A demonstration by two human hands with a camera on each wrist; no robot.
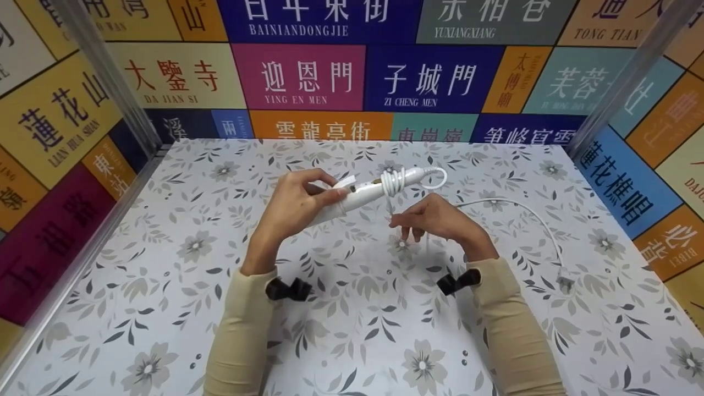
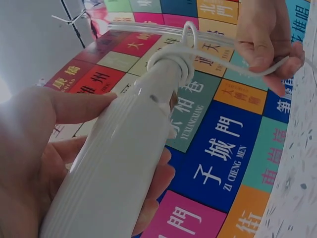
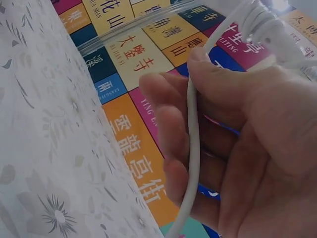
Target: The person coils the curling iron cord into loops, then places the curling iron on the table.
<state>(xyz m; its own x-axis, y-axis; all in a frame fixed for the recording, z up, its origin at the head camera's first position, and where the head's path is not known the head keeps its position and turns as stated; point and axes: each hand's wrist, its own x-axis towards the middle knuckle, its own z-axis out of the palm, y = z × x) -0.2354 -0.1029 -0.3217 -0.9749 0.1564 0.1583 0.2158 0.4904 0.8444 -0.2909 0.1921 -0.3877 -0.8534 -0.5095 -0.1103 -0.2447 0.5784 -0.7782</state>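
Note:
My left hand (image 1: 291, 204) grips a white hair iron (image 1: 366, 193) with a long tapered body, held tilted over the table. Several turns of its white cord (image 1: 392, 182) wrap around the narrow end, where a small loop also sticks out. In the left wrist view the thumb lies along one side of the hair iron (image 2: 111, 153) and fingers curl around the other. To the right, my right hand (image 1: 437, 220) pinches the cord (image 3: 193, 134) between thumb and fingers. The cord runs across its curled fingers in the right wrist view.
The rest of the cord trails in an arc over the right side of the table (image 1: 352, 330), ending at a plug (image 1: 565, 281). The table has a floral cover. Panels with coloured sign blocks (image 1: 300, 77) stand along the back and both sides.

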